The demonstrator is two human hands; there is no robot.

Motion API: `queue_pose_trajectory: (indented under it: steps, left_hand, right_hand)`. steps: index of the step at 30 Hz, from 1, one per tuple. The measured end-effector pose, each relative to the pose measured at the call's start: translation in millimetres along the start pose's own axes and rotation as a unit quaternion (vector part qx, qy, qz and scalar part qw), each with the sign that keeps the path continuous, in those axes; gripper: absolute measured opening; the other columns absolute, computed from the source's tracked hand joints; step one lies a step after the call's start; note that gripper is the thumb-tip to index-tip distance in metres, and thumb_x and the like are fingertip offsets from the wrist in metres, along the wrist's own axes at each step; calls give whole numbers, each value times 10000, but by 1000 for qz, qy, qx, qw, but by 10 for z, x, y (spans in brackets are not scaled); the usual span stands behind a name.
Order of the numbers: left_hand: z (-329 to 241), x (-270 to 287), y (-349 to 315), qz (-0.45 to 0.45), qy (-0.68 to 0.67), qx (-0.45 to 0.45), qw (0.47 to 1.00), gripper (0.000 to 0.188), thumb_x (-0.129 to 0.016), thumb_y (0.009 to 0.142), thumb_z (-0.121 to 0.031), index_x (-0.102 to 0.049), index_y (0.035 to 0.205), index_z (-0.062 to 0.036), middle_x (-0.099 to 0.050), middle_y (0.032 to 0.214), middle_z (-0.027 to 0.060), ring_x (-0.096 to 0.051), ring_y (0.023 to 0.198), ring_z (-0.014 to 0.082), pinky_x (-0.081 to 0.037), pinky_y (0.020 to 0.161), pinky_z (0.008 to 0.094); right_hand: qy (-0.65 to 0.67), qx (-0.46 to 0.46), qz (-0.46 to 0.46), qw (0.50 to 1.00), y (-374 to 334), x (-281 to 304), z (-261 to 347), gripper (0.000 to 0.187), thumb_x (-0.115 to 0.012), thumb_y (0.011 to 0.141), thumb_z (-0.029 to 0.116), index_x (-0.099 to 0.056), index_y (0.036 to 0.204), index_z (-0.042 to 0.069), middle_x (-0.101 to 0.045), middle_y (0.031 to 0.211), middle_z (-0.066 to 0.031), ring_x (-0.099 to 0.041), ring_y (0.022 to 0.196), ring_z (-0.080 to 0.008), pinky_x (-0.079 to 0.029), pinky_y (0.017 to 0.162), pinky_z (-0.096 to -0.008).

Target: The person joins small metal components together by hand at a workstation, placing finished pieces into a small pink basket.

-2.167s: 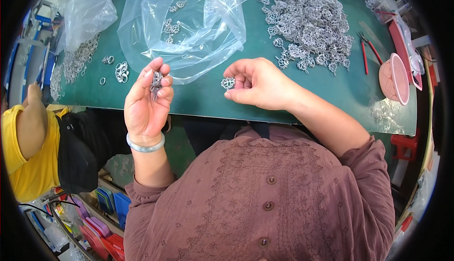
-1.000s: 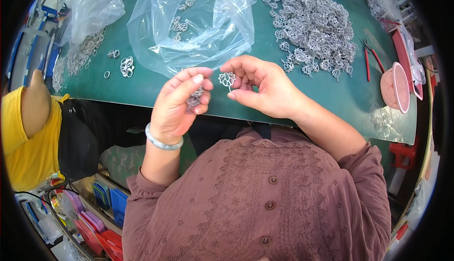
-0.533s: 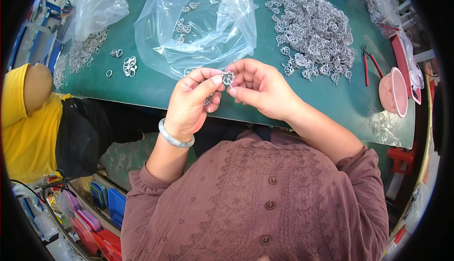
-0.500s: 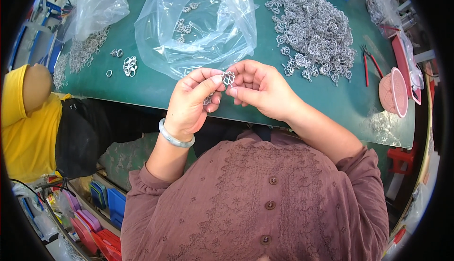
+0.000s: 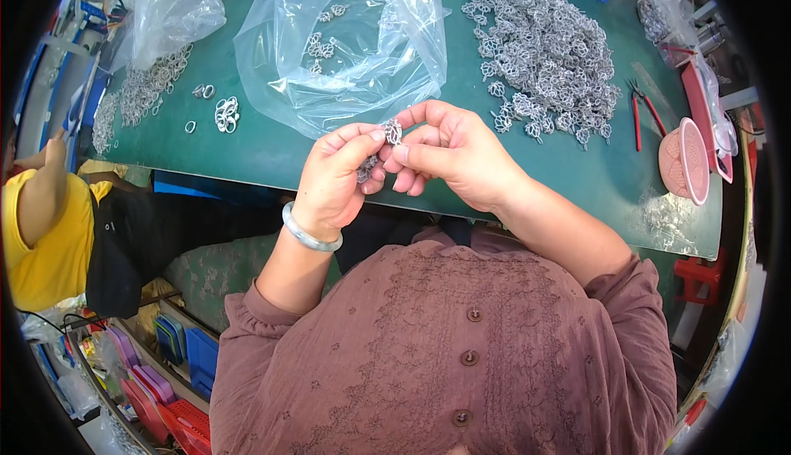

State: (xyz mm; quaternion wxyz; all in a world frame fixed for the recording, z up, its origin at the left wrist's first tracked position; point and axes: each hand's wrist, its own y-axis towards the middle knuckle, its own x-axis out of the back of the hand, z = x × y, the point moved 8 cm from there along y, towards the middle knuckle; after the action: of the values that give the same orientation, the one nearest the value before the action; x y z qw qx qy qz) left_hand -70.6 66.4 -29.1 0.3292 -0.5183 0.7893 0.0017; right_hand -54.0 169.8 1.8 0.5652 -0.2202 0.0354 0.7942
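Observation:
Just past the table's near edge, both my hands pinch one small openwork silver metal piece (image 5: 393,132). My left hand (image 5: 336,163), with a pale bangle at its wrist, is closed on its left side between thumb and forefinger. Under the left hand's curled fingers sits a second silver openwork piece (image 5: 367,169), partly hidden. My right hand (image 5: 441,149) grips the first piece from the right with thumb and fingertips. A large clear plastic bag (image 5: 272,68), its mouth spread wide, lies right beyond my hands with a few similar pieces inside.
A heap of silver openwork pieces (image 5: 544,51) covers the back right. Red-handled pliers (image 5: 637,121) and a pink basket (image 5: 684,163) lie at the right. Loose rings (image 5: 227,116) and a chain-like pile (image 5: 144,97) are at the left. A person in a yellow top (image 5: 53,249) sits left.
The silver piece has turned between my fingertips and now looks narrower. My right fingers have curled in slightly. The person at the left has shifted and moved an arm.

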Motion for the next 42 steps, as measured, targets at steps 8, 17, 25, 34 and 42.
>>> queue_pose_trajectory:
  steps: [8, 17, 25, 34, 42]
  left_hand:
    - [16, 2, 4, 10, 4, -1, 1000, 111, -530, 835, -130, -578, 800, -36, -569, 657, 14, -482, 525, 49, -330, 428, 156]
    - [9, -4, -18, 1, -9, -4, 1000, 112, -518, 833, -109, -579, 854, -18, -571, 692, 20, -492, 549, 56, -341, 437, 157]
    - [13, 8, -40, 13, -19, -6, 1000, 147, -499, 833, -88, -579, 923, -3, -569, 718, 27, -499, 570, 66, -350, 439, 160]
    - [-11, -49, -83, 24, -19, -25, 999, 170, -524, 829, -142, -586, 918, -11, -557, 695, 15, -478, 560, 56, -324, 431, 156]
    - [-1, -43, -110, 0, -4, -19, 1000, 170, -559, 815, -132, -594, 937, -19, -564, 701, 7, -460, 550, 38, -318, 432, 148]
  right_hand:
    - [10, -3, -2, 1000, 4, -3, -23, 259, -562, 812, 72, -427, 1004, -35, -613, 738, -87, -577, 572, -117, -465, 526, -214]
    - [0, 9, -10, 1000, -10, -10, 9, 231, -531, 807, 30, -434, 997, -56, -598, 716, -91, -561, 561, -122, -465, 519, -226]
    - [-11, 13, -11, 1000, -4, -8, 4, 256, -532, 800, 23, -429, 1020, -60, -593, 700, -82, -557, 550, -117, -460, 509, -220]
    - [-71, 17, -20, 997, 0, 11, 2, 286, -552, 787, 30, -441, 1042, -37, -590, 694, -64, -567, 550, -118, -451, 501, -217]
    - [-119, 23, -23, 992, -17, -5, -4, 280, -543, 793, 22, -445, 1053, -15, -575, 695, -44, -558, 564, -100, -445, 503, -206]
